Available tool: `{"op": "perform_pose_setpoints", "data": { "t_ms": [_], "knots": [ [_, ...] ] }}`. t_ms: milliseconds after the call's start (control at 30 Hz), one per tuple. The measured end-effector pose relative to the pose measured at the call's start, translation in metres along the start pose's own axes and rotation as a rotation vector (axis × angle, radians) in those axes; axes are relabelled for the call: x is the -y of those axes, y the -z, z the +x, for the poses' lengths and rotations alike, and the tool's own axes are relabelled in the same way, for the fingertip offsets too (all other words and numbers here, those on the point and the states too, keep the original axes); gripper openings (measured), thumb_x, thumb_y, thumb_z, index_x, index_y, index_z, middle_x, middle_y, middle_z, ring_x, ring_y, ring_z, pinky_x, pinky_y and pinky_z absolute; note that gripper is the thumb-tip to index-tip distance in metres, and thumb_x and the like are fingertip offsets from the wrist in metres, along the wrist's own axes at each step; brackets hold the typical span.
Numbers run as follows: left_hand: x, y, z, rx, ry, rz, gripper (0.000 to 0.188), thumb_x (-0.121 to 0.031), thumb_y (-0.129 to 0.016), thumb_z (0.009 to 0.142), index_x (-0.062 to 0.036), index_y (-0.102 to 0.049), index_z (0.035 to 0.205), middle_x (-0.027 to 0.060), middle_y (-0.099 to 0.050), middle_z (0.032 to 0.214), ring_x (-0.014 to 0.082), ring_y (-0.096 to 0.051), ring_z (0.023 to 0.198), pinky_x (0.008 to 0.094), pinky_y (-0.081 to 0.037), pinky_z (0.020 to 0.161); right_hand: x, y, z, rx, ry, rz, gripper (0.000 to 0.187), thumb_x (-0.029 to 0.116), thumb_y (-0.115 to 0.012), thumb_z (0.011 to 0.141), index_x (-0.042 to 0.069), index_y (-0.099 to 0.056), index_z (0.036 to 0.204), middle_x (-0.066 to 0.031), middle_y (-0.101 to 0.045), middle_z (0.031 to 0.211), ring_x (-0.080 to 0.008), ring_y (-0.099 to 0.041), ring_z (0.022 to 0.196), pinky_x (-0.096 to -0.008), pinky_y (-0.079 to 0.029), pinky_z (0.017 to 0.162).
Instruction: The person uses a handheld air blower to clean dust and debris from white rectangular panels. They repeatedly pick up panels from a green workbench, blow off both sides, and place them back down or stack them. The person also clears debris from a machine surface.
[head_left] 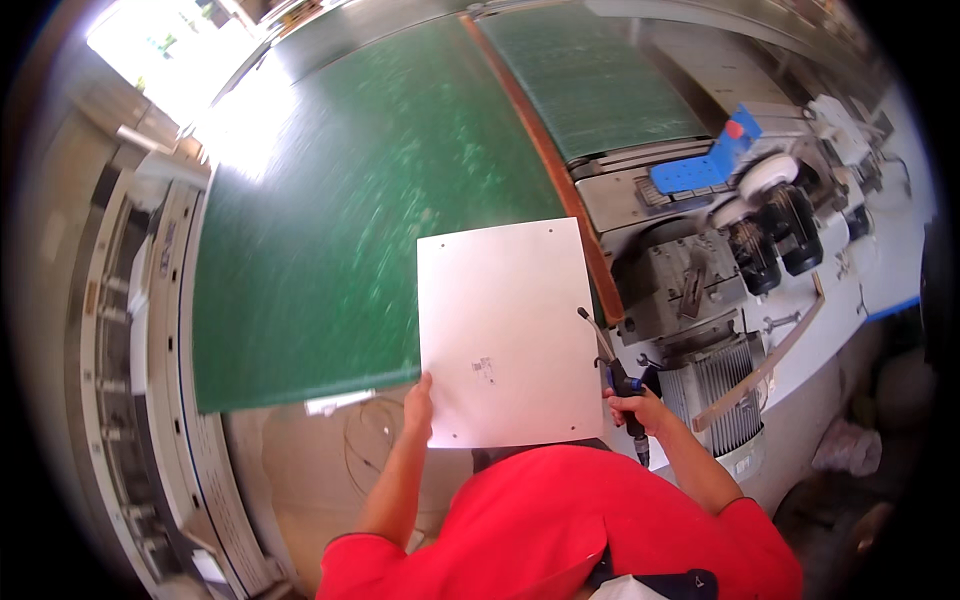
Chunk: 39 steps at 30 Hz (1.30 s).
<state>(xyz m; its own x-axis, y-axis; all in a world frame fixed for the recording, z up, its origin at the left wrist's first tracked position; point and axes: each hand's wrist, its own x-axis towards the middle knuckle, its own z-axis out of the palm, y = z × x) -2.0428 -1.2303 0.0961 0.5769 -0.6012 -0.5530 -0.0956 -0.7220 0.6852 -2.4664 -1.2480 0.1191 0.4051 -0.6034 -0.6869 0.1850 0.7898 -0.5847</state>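
Left hand (420, 405) is clamped on the lower left edge of a white panel (508, 310) in the head view, its thumb at the margin. Right hand (640, 407) is closed around the grip of a black and blue air gun (622, 380) just beside the panel's lower right edge; whether its fingers also touch the panel cannot be told. The panel, a tall rectangle, sits in front of the person's red shirt (560, 520), its broad face up toward the camera; its long axis runs away from the body, the far end leaning slightly left. Small dark holes lie near its corners, and a small printed mark is nearer the close end. Its far part overlaps a green belt (330, 250) in view; contact between them cannot be told. The gun's thin nozzle points away and to the left, its tip over the panel's right margin. Rightward stands a machine (690, 285) with dark motors.
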Motion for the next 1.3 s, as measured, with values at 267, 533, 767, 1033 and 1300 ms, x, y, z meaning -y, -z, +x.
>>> {"op": "perform_pose_setpoints", "data": {
  "t_ms": [267, 533, 767, 1033, 1300],
  "knots": [
    [0.062, 0.071, -0.066, -0.132, 0.206, -0.453, 0.071, -0.055, -0.040, 0.099, 0.0089, -0.054, 0.126, 0.0156, -0.062, 0.124, 0.0236, -0.060, 0.111, 0.0348, -0.047, 0.094, 0.058, -0.067, -0.027, 0.600, 0.345, 0.017, 0.051, 0.021, -0.069, 0.082, -0.009, -0.054, 0.121, -0.0066, -0.059, 0.069, -0.0200, -0.059, 0.064, -0.0369, -0.049, 0.069],
    [0.178, 0.100, -0.109, 0.844, -0.367, -1.485, 0.034, -0.031, -0.054, 0.094, -0.0058, -0.058, 0.116, 0.0074, -0.062, 0.088, 0.0193, -0.056, 0.076, 0.0329, -0.045, 0.068, 0.025, -0.162, -0.024, 0.705, 0.267, -1.612, 0.026, 0.022, -0.071, 0.079, 0.004, -0.070, 0.096, -0.0061, -0.066, 0.075, -0.0197, -0.064, 0.075, -0.0370, -0.050, 0.074],
    [0.238, 0.160, -0.239, 0.670, -0.326, -1.669, 0.044, -0.040, -0.048, 0.095, -0.0011, -0.055, 0.114, 0.0016, -0.053, 0.075, 0.0132, -0.049, 0.067, 0.0284, -0.041, 0.067, -0.041, -0.333, -0.131, 1.228, 0.010, -1.215, 0.026, 0.024, -0.069, 0.080, 0.001, -0.067, 0.092, -0.0134, -0.065, 0.073, -0.0230, -0.063, 0.068, -0.0351, -0.049, 0.067],
    [0.307, 0.184, -0.371, 0.529, -0.403, -1.816, 0.050, -0.045, -0.046, 0.095, 0.0018, -0.053, 0.111, 0.0002, -0.048, 0.075, 0.0113, -0.046, 0.065, 0.0252, -0.040, 0.065, -0.172, -0.423, -0.160, 1.344, 0.608, -1.325, 0.027, 0.025, -0.068, 0.082, 0.000, -0.060, 0.080, -0.0090, -0.061, 0.064, -0.0218, -0.057, 0.058, -0.0366, -0.046, 0.058],
    [0.363, 0.165, -0.427, 0.653, -0.518, -2.076, 0.047, -0.042, -0.042, 0.097, 0.0023, -0.049, 0.112, 0.0004, -0.045, 0.073, 0.0119, -0.044, 0.064, 0.0253, -0.040, 0.065, -0.233, -0.513, -0.224, 1.788, 0.069, -1.554, 0.020, 0.019, -0.068, 0.084, 0.000, -0.065, 0.087, -0.0048, -0.060, 0.065, -0.0127, -0.056, 0.059, -0.0305, -0.045, 0.061]
  ]
}}
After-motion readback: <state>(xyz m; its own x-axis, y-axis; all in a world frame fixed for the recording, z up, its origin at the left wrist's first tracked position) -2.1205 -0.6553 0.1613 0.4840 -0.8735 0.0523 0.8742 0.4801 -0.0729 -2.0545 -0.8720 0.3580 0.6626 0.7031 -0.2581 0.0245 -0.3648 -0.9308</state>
